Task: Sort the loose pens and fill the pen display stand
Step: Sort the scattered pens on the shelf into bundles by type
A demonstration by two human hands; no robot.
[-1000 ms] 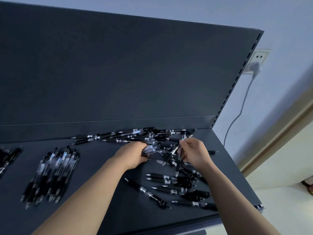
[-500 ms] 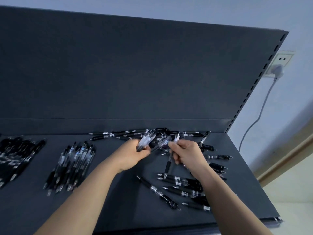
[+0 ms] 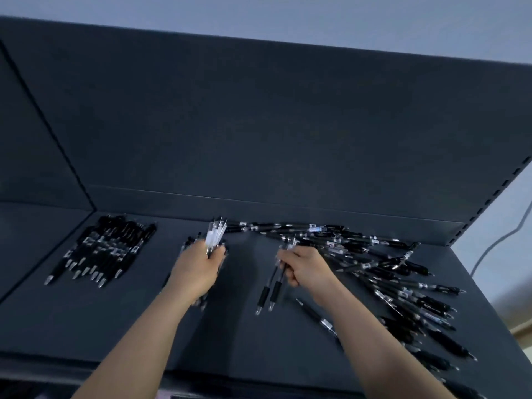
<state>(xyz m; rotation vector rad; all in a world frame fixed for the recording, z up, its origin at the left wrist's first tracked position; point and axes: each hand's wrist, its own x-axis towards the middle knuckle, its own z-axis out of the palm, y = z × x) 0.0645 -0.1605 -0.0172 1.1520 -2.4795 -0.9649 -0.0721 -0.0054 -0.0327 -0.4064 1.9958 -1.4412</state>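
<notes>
A dark shelf (image 3: 288, 349) carries black pens. My left hand (image 3: 198, 269) grips a small bunch of clear-barrelled pens (image 3: 215, 236) with their tips pointing up and away, above a sorted group that it mostly hides. My right hand (image 3: 305, 269) holds two black-grip pens (image 3: 272, 289) that hang tips down toward me. A loose heap of pens (image 3: 383, 266) spreads from the back wall to the front right. A neat sorted pile of black pens (image 3: 103, 249) lies at the left.
The shelf's tall dark back panel (image 3: 259, 125) rises behind the pens. A slotted upright (image 3: 489, 200) marks the right end, with a white cable (image 3: 495, 240) on the wall beyond. A single pen (image 3: 316, 315) lies near my right forearm.
My left hand has carried the clear pens leftward from the heap to over the middle sorted group. My right hand has lifted two pens off the heap. The view has swung left.
</notes>
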